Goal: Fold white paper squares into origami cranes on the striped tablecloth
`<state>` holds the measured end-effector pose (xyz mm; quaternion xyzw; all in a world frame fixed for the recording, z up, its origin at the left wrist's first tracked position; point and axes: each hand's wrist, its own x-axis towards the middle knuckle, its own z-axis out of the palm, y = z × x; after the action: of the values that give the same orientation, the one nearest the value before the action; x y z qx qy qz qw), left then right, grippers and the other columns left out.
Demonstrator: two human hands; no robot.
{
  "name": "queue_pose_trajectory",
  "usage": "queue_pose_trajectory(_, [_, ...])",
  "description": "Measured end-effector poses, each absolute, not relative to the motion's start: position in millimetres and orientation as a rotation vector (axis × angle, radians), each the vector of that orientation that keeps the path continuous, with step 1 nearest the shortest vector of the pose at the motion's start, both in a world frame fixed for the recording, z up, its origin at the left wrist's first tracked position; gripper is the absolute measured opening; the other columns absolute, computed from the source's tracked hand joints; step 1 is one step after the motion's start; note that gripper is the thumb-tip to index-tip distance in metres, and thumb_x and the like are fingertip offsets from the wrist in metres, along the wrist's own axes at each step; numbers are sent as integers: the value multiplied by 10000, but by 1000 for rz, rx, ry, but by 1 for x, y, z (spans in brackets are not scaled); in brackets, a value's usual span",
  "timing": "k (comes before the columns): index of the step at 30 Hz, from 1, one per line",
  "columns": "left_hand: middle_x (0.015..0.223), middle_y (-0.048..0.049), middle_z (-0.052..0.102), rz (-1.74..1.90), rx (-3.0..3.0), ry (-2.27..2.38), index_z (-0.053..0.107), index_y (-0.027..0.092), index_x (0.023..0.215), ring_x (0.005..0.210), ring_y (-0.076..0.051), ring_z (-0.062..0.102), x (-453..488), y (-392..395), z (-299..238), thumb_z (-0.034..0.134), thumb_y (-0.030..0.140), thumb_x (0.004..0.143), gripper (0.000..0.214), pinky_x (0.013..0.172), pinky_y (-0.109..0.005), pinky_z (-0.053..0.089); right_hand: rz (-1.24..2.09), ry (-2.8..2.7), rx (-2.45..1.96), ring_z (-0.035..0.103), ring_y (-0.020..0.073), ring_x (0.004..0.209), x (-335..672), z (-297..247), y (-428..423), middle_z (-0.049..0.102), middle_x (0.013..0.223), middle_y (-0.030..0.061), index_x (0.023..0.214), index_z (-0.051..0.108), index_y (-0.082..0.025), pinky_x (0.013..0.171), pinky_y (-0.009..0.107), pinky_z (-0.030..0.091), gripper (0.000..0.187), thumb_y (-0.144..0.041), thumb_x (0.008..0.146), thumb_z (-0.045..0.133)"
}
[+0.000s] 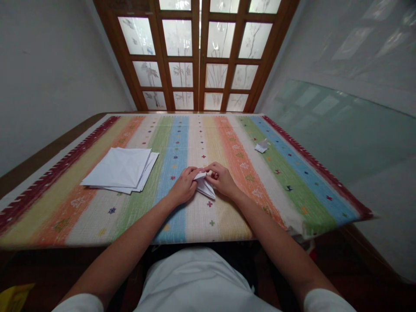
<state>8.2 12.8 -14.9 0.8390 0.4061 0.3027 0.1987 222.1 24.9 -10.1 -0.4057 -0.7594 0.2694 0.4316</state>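
A small piece of folded white paper [205, 189] is held between my two hands over the middle of the table, near its front edge. My left hand [186, 185] grips its left side, fingers closed at the upper edge. From the right, my right hand [222, 177] pinches the top of the paper with thumb and fingers bent. A pointed, layered end of the paper sticks out below, toward me. Part of the upper fold is hidden behind my fingers.
A stack of white paper sheets [118, 168] lies to the left on the striped tablecloth [208, 221]. A small folded paper piece [261, 146] stands at the back right. Beyond the table are wooden doors [200, 65] with glass panes. Walls flank both sides.
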Motion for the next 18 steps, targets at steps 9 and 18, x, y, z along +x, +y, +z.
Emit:
queue_pose_trajectory(9, [1154,-103,657,877,2344,1072,655,200,1015,1156,-273,616,3,12,-4,525,20,756,341,1089,-483,509,701,-1950,-994,633,158,783,230,-11,28,716,973,41,777,792,-211,761,302,522,266,0,801,632])
queue_pose_trajectory(18, [1068,-100,708,716,2352,1108,689,206,783,1086,-286,654,0,16,-7,612,131,844,123,1089,-514,521,444,-2181,-1168,630,280,1092,231,-20,26,720,1125,104,1072,788,-223,1013,465,486,191,-183,886,763])
